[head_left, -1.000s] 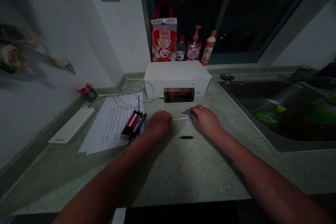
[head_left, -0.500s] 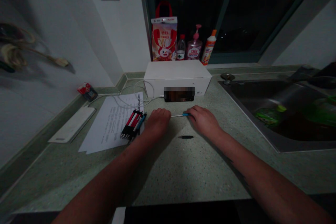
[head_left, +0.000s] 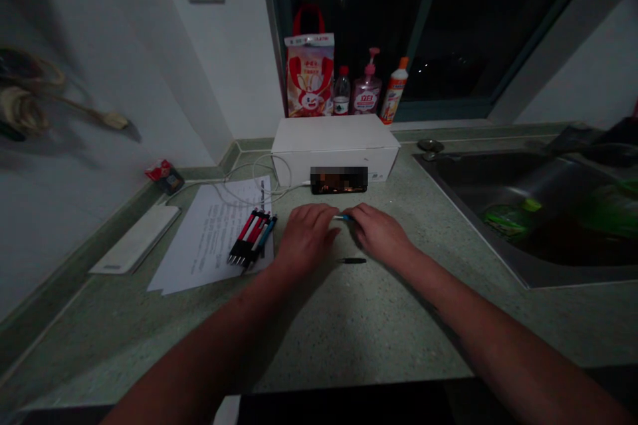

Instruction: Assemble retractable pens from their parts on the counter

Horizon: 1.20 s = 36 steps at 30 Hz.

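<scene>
My right hand [head_left: 381, 229] is closed on a blue pen part [head_left: 347, 218], its tip showing at the fingertips. From it a thin white rod, like a pen refill [head_left: 338, 217], points left. My left hand [head_left: 309, 232] meets the rod's other end with its fingertips; the thumb sits lower, a little apart, and the grip is partly hidden. Just below the hands a black pen part [head_left: 353, 260] lies on the counter. Left of my left hand, several pens [head_left: 253, 238] in black, red, white and blue lie side by side on printed sheets [head_left: 207, 239].
A phone [head_left: 339, 180] with a white cable leans on a white box [head_left: 333, 136]. Behind stand a red bag [head_left: 310, 76] and several bottles [head_left: 366, 93]. At left are a white flat slab [head_left: 137, 239] and a small red-black packet [head_left: 164, 176]. The sink [head_left: 498, 246] is at right.
My left hand has moved right, closer to my right hand, and its thumb has come away from the fingers. Less of the white rod shows between the hands. The black pen part stays put.
</scene>
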Tool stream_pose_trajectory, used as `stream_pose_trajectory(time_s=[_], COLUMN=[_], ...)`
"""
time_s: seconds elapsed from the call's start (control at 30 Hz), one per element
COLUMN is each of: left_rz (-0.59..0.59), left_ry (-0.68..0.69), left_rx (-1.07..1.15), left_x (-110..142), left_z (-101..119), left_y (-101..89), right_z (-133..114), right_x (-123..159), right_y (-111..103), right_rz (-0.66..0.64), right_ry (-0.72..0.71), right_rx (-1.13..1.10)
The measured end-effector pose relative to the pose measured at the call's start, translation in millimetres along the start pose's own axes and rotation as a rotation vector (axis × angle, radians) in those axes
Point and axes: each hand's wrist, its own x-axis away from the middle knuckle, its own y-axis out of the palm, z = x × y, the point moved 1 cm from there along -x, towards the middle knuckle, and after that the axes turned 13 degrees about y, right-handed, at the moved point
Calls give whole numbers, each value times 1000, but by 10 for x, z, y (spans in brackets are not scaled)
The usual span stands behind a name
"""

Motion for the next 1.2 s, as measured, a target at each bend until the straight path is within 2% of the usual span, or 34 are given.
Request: stream_pose_trajectory(time_s=[0.07, 0.17, 0.23, 0.3, 0.4, 0.53, 0.63, 0.83, 1.2], left_rz=[-62, -251, -335, -372, -346, -168, -73, -66, -114], left_ry=[100, 214, 234, 227, 130, -202, -334, -376, -303], left_rx=[91, 213, 236, 233, 244, 220, 201, 190, 194], left_x=[-1, -3, -12, -23, -22, 15, 28, 17, 23], left_z=[84, 198, 245, 259, 207, 3, -145, -219, -193], left_y=[17, 73, 100, 111, 107, 82, 58, 38, 37], right_z=[19, 27, 30, 42, 79, 109, 94, 72, 31], right_x=[-3, -1, 4, 9, 8, -2, -1, 13, 28], right_y=[-10, -20, -23, -25, -24, -40, -60, -41, -64], right_rz=[26, 42, 41, 45, 52, 45, 24, -8, -51], right_ry=[69, 116, 124, 118, 115, 117, 104, 44, 13], right_rx=[-18, -17, -5, 6, 28, 49, 49, 42, 115])
